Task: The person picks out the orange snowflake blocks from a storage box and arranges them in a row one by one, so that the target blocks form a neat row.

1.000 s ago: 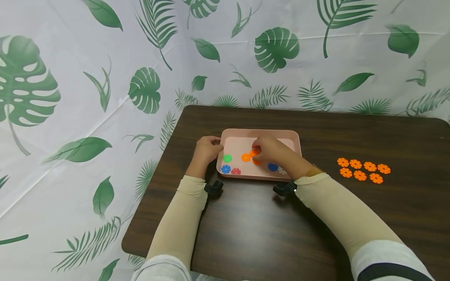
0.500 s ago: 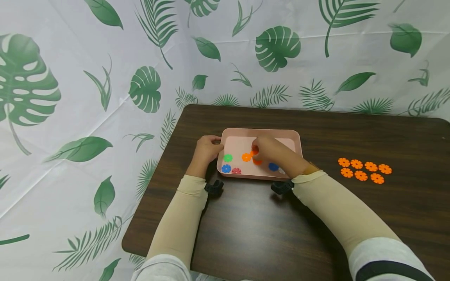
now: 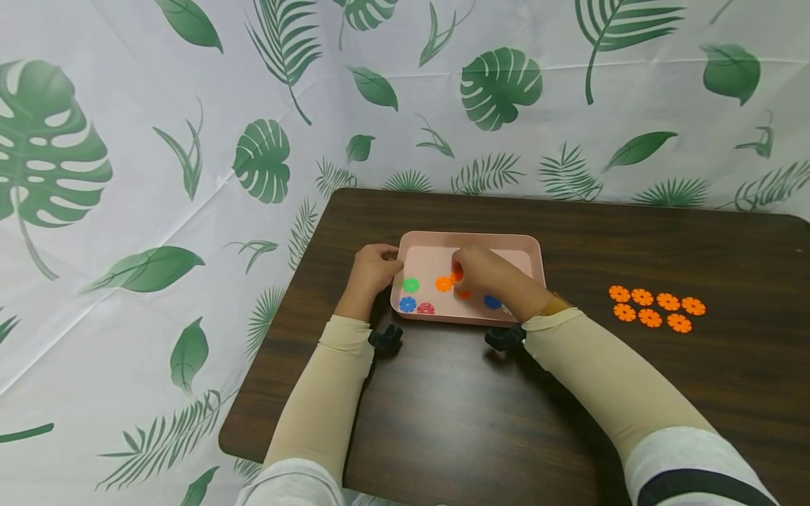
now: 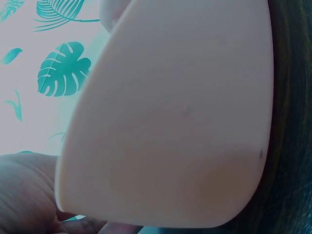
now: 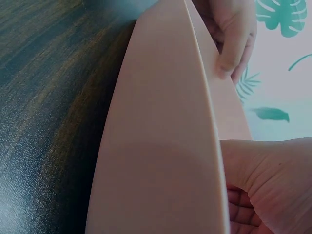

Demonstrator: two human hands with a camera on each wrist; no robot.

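Observation:
A shallow pink tray rests on the table. My left hand grips its left edge, the thumb over the rim; in the right wrist view that thumb shows on the tray wall. Inside the tray, my right hand pinches an orange notched disc, partly covered by its fingers. Touching or close beside it is another orange disc, with one more under the hand. Also in the tray lie a green disc, a blue disc, a red disc and a second blue disc.
Several orange discs lie in two rows on the dark wooden table, right of the tray. A white disc at the tray's front right is mostly hidden by the right wrist. A leaf-print cloth hangs behind the table.
My right hand and wrist have shifted slightly left, and the fingers now cover more of the orange discs. The left hand keeps its grip on the tray, which stays in place.

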